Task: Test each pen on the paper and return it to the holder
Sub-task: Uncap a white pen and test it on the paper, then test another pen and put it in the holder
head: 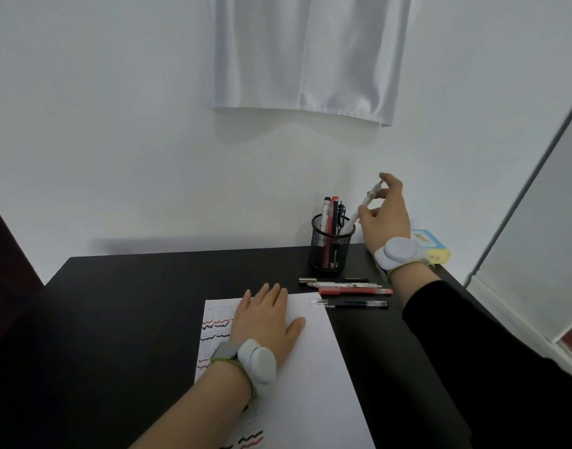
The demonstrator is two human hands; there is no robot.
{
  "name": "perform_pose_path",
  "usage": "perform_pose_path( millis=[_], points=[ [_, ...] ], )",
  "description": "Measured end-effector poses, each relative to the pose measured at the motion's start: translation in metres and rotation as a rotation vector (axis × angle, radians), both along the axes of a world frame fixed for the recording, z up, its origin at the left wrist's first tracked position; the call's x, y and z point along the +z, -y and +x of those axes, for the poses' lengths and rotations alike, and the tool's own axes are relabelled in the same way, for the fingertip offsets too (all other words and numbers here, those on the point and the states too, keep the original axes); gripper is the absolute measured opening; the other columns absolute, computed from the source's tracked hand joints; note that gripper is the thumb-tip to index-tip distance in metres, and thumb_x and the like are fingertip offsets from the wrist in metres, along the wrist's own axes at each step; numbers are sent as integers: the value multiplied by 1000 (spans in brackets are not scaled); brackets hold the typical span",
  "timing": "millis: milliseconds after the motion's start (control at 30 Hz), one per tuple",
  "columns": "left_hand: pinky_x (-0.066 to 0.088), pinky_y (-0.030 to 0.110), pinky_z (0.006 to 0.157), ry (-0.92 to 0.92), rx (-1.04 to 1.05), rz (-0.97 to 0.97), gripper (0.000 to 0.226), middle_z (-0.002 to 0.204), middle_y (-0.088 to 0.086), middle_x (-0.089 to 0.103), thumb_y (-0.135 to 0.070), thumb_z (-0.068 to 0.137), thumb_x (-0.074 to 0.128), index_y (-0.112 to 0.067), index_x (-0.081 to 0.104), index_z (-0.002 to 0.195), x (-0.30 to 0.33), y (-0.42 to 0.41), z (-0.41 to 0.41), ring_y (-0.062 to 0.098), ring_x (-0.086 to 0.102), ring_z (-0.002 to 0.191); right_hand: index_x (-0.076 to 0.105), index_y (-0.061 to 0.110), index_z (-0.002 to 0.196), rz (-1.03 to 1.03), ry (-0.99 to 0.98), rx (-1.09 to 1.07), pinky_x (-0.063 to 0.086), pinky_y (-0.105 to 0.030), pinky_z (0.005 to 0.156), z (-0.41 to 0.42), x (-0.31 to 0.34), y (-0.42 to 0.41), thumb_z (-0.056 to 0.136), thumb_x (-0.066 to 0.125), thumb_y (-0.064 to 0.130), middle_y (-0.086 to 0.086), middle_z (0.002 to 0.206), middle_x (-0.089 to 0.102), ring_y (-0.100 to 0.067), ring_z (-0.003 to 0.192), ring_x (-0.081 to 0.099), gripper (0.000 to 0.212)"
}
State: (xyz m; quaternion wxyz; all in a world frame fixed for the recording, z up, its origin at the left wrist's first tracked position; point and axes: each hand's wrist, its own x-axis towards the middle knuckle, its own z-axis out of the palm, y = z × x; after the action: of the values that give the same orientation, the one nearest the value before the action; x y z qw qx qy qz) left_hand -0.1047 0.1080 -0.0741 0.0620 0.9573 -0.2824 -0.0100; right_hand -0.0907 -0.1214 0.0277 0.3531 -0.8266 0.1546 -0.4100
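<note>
A white sheet of paper (310, 367) lies on the black desk, with red and black squiggles down its left side. My left hand (265, 319) rests flat on the paper's top left part, fingers straight. A black mesh holder (330, 251) stands at the desk's back, with several pens upright in it. My right hand (386, 212) pinches a white pen (365, 205) above the holder's right rim; the pen is tilted, its lower end inside the holder. Several more pens (346, 288) lie side by side on the desk between holder and paper.
A small yellow and blue box (432, 246) sits behind my right wrist by the wall. The black desk (132, 303) ends at a white wall behind and a white panel (521, 286) on the right. A white cloth (307, 56) hangs on the wall above.
</note>
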Motion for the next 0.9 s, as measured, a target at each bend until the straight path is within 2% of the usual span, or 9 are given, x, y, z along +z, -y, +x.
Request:
perform_pose_path(
  millis=[133, 233, 467, 633, 733, 900],
  points=[
    [4, 37, 121, 5, 9, -33, 69, 161, -5, 11, -59, 96, 23, -22, 12, 153, -1, 0, -1, 15, 5, 148, 48, 15, 130, -144, -122, 22, 44, -31, 72, 9, -12, 7, 90, 52, 5, -7, 116, 54, -22, 78, 59, 42],
    [4, 36, 121, 11, 8, -49, 69, 161, -6, 11, -60, 96, 23, -23, 14, 153, -1, 0, -1, 15, 6, 148, 52, 12, 125, -155, -180, 38, 44, -31, 77, 14, -16, 12, 93, 53, 10, -9, 113, 56, -22, 80, 56, 32],
    [5, 35, 121, 24, 8, -65, 68, 160, -7, 14, -60, 96, 25, -23, 19, 152, -3, 1, -2, 13, 7, 148, 56, 11, 123, -135, -198, 23, 42, -29, 78, 3, -22, 11, 91, 53, 5, -9, 121, 53, -20, 83, 56, 33],
    [7, 36, 121, 7, 4, -63, 69, 160, -7, 14, -61, 95, 26, -24, 19, 152, -4, 1, 0, 13, 9, 148, 60, 14, 103, -189, -236, 73, 38, -24, 74, -29, -43, 6, 90, 61, 12, 2, 102, 52, -12, 74, 51, 13],
    [7, 35, 121, 10, 9, -71, 69, 160, -7, 15, -61, 95, 27, -24, 20, 152, -4, 1, 1, 13, 10, 147, 60, 23, 87, -238, -319, 173, 44, -28, 78, -47, -59, 7, 86, 68, 16, 4, 89, 55, -13, 78, 53, 11],
    [6, 34, 120, 11, 14, -74, 69, 160, -7, 15, -61, 95, 27, -24, 20, 152, -5, 2, 1, 12, 10, 147, 68, 25, 85, -263, -483, 258, 38, -22, 76, -73, -72, 17, 83, 73, 26, 4, 86, 56, -11, 83, 53, 6]
  ],
)
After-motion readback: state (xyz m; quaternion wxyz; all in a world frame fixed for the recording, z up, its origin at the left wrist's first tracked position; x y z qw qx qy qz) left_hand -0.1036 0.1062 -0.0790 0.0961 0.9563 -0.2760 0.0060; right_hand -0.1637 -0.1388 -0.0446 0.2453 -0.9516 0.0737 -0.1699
